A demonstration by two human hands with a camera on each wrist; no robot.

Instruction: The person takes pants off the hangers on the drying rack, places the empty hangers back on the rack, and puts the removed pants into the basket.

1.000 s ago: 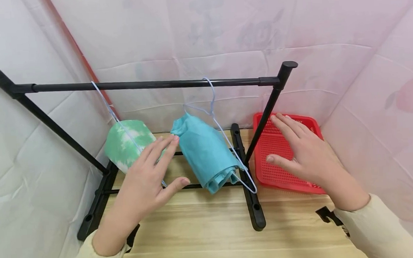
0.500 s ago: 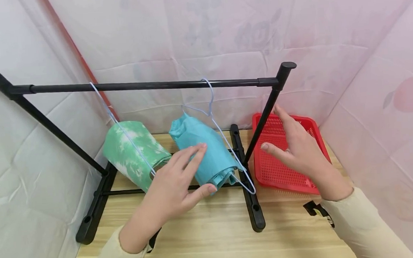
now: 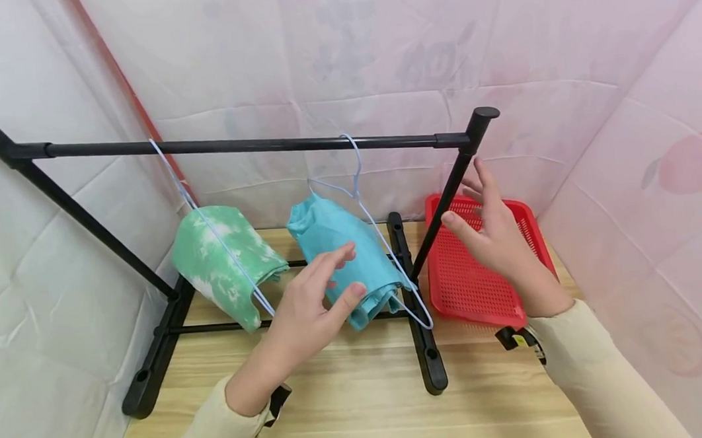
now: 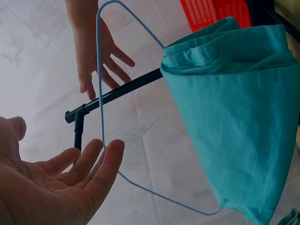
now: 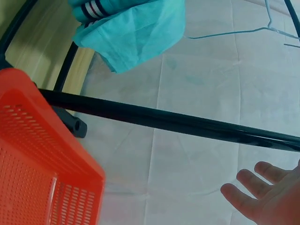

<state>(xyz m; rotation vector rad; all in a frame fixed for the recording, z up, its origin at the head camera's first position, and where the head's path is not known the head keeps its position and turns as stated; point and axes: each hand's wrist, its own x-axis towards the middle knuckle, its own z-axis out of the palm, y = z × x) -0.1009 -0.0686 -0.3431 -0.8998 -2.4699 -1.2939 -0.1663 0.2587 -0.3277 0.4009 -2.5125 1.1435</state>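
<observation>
My left hand [image 3: 311, 310] hovers in front of a folded teal cloth [image 3: 327, 227], fingers loosely bent and holding nothing. In the left wrist view its fingertips overlap the thin blue wire hanger [image 4: 100, 70]; I cannot tell whether they touch it. The teal cloth hangs on that hanger from the black rack's top bar [image 3: 252, 145]. A green and white tie-dye cloth [image 3: 215, 246] hangs on a second hanger to the left. My right hand [image 3: 495, 234] is raised above the red basket, beside the rack's right post [image 5: 187, 121], fingers spread and nothing in them.
A red perforated plastic basket [image 3: 468, 292] stands right of the rack, partly behind my right forearm. The rack's black feet [image 3: 426, 360] sit on a wood-grain table [image 3: 361, 404]. Pale sheets [image 3: 229, 53] enclose the left, back and right sides.
My left hand has moved right, from before the green cloth to before the teal one. My right hand has shifted slightly left and upward. Both cloths stay hanging.
</observation>
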